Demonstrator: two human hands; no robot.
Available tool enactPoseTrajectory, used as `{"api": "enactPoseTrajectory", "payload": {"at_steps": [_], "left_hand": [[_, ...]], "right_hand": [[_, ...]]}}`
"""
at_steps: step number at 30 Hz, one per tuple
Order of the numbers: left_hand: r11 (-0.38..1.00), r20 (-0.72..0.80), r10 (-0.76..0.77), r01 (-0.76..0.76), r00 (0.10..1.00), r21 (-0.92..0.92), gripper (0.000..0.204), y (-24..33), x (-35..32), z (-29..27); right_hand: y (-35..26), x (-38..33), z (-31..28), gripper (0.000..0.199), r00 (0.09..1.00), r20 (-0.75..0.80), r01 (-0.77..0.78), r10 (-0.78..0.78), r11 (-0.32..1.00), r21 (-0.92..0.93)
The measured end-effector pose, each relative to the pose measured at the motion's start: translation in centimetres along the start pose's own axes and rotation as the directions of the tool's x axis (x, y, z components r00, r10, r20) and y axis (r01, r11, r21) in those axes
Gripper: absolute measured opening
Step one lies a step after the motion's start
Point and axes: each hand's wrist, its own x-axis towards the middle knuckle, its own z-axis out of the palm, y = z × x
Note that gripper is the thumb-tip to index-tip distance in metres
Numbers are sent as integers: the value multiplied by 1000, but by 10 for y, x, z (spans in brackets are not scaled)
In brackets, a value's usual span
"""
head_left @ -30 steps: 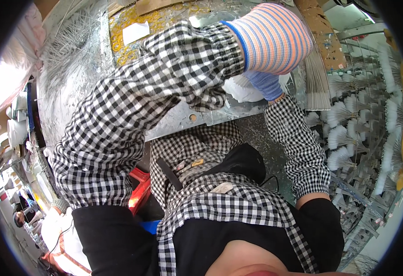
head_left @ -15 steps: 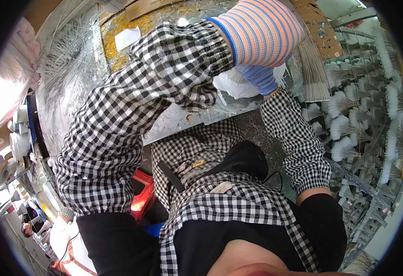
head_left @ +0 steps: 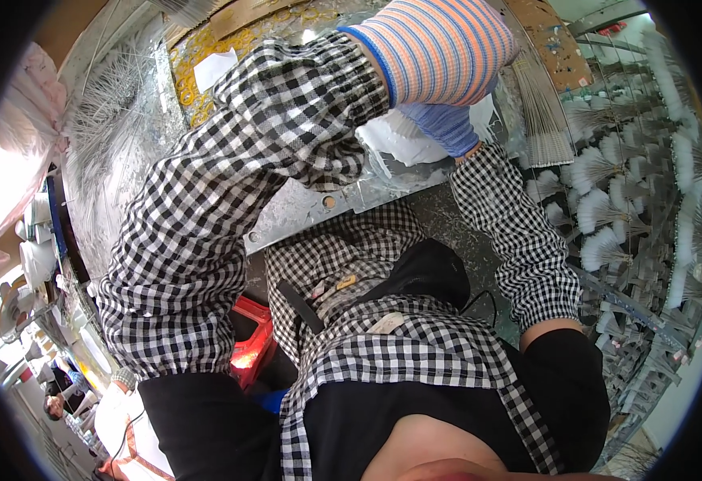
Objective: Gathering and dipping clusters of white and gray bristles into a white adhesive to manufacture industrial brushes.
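My left hand (head_left: 447, 54) wears an orange, blue and white striped knit glove and reaches across the far side of the worktable (head_left: 295, 210). Partly under it is my right hand (head_left: 445, 127), in a blue knit glove. The left glove covers the fingers of the right hand, and its own fingers point away from view. What either hand holds, if anything, stays hidden. Right below both gloves lies a white sheet or smeared white material (head_left: 403, 143) on the table, close to its near edge.
Bundles of thin wires (head_left: 110, 112) lie at the left, beside yellow rings (head_left: 187, 68) and a white paper scrap (head_left: 215, 70). A row of wires (head_left: 542, 112) sits right of my hands. Racks of white-tipped brushes (head_left: 603, 204) stand at the right. A red stool (head_left: 252, 341) is below the table.
Both gloved hands have shifted slightly left, and more of the white material's right side shows beside the gloves. The view has also moved a little.
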Motion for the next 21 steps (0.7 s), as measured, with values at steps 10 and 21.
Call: {"api": "enactPoseTrajectory", "payload": {"at_steps": [10, 21], "left_hand": [[999, -53, 27, -30, 998, -42, 18, 3, -5, 2], [1000, 31, -12, 12, 999, -19, 18, 5, 9, 14]], "right_hand": [[0, -12, 10, 90, 995, 62, -83, 77, 991, 107], [-7, -16, 4, 83, 999, -26, 24, -25, 999, -22]]}}
